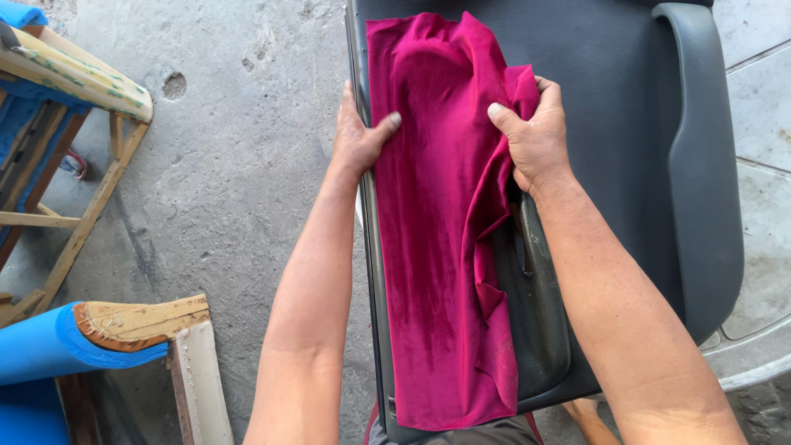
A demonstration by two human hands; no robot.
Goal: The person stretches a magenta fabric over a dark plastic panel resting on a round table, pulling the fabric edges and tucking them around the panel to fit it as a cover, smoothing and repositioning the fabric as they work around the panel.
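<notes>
A long piece of magenta velvet fabric [437, 222] lies lengthwise over a dark grey moulded panel [626, 165] with a raised armrest along its right side. My left hand [358, 136] grips the panel's left edge, its thumb pressing the fabric's left border. My right hand [535, 136] clutches a bunched fold of the fabric at its right border, near the panel's recessed handle pocket [535, 321]. The cloth is smooth on the left and creased and folded on the right.
A bare concrete floor [222, 165] spreads to the left. Wooden furniture frames with blue covering [49, 346] stand at the far left and bottom left. Pale tiles [758, 107] and a curved light edge show at the right.
</notes>
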